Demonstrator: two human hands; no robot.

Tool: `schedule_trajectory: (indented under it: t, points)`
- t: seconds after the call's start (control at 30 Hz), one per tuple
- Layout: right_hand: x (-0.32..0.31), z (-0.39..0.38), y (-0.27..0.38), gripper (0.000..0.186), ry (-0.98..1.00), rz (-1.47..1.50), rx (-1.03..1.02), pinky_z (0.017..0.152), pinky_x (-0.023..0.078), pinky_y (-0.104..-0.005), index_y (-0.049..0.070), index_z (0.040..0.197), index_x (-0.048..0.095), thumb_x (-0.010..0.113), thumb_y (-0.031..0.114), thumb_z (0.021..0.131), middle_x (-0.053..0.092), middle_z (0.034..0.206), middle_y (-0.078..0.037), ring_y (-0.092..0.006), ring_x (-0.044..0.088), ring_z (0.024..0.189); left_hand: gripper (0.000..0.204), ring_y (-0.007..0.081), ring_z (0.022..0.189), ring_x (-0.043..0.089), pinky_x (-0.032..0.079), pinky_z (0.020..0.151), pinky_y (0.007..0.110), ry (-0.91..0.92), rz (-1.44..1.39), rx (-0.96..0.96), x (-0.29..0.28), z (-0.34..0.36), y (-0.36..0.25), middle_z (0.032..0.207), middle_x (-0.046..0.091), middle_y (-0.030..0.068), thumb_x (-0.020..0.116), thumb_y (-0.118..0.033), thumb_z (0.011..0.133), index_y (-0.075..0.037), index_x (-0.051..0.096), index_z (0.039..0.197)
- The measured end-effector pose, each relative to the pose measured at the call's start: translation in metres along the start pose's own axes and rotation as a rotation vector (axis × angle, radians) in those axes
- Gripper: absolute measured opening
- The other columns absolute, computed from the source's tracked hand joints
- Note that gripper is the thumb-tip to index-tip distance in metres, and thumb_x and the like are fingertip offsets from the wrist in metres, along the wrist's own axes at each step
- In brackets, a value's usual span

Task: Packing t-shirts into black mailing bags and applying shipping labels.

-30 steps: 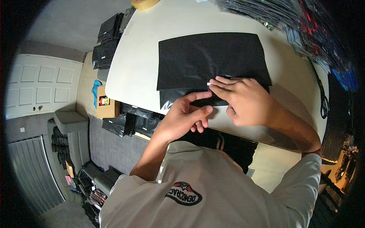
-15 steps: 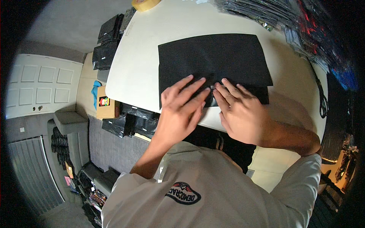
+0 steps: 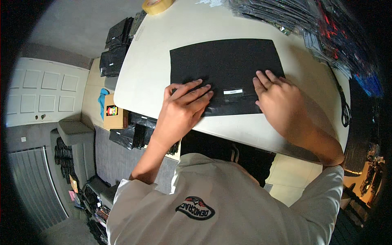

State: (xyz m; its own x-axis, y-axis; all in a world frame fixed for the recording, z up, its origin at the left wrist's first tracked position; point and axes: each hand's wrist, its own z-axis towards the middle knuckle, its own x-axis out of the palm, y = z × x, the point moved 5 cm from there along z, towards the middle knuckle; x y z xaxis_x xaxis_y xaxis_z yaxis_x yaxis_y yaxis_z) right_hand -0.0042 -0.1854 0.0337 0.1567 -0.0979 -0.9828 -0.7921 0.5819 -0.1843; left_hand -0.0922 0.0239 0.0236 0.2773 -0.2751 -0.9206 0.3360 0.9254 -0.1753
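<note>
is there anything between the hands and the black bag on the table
Nothing visible. The left hand and the right hand both lie flat right on the black bag, on its near edge.

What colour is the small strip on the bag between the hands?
White, on the black bag, clearest in the head view: small strip.

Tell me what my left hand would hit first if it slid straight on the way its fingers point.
The left hand lies flat on the black bag, fingers pointing up and right. Going on, it would probably meet the small white label first, though the label may lie just below that line.
</note>
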Motion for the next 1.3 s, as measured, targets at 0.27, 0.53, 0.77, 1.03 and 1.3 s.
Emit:
schedule_trajectory:
  t: [0.27, 0.53, 0.77, 1.03, 1.3]
  points:
    - [-0.001, 0.000, -0.002, 0.012, -0.072, 0.200, -0.161, 0.068, 0.055, -0.0458, 0.005, 0.081, 0.067, 0.063, 0.015, 0.085, 0.066, 0.082, -0.015, -0.0329, 0.069, 0.080, 0.022, 0.0204, 0.106, 0.072, 0.053, 0.095, 0.038, -0.031, 0.007, -0.004, -0.010, -0.004, 0.017, 0.106, 0.079, 0.0020, 0.081, -0.008, 0.081, -0.012, 0.082, 0.103]
    - [-0.007, -0.001, 0.000, 0.013, -0.111, 0.203, -0.189, 0.063, 0.054, -0.0465, 0.007, 0.078, 0.067, 0.063, 0.017, 0.084, 0.064, 0.074, -0.015, -0.0337, 0.069, 0.073, 0.029, 0.0206, 0.093, 0.071, 0.055, 0.087, 0.037, -0.033, -0.051, 0.008, -0.009, -0.012, 0.019, 0.098, 0.077, 0.0016, 0.081, -0.003, 0.075, -0.012, 0.082, 0.103]
    - [-0.008, 0.001, 0.004, 0.009, -0.044, 0.160, -0.123, 0.063, 0.058, -0.0433, 0.009, 0.076, 0.069, 0.066, 0.014, 0.082, 0.067, 0.074, -0.015, -0.0315, 0.072, 0.072, 0.032, 0.0198, 0.092, 0.070, 0.055, 0.083, 0.037, -0.038, -0.080, 0.011, -0.009, -0.014, 0.017, 0.098, 0.076, 0.0016, 0.083, -0.001, 0.073, -0.012, 0.082, 0.103]
    - [-0.010, -0.001, 0.004, 0.010, -0.089, 0.108, -0.106, 0.062, 0.059, -0.0421, 0.009, 0.075, 0.070, 0.067, 0.014, 0.083, 0.069, 0.076, -0.015, -0.0301, 0.073, 0.072, 0.032, 0.0216, 0.094, 0.070, 0.055, 0.083, 0.038, -0.014, -0.101, 0.045, -0.009, -0.014, 0.015, 0.101, 0.074, 0.0031, 0.082, -0.003, 0.072, -0.011, 0.082, 0.103]
    - [-0.005, -0.001, 0.002, 0.042, -0.182, 0.345, -0.371, 0.104, 0.050, -0.0483, -0.001, 0.129, 0.067, 0.055, 0.019, 0.094, 0.068, 0.133, -0.015, -0.0324, 0.062, 0.128, 0.043, 0.0302, 0.124, 0.065, 0.052, 0.101, 0.043, 0.010, -0.229, 0.088, -0.007, 0.005, -0.002, 0.123, 0.073, 0.0103, 0.068, -0.003, 0.080, -0.006, 0.076, 0.121]
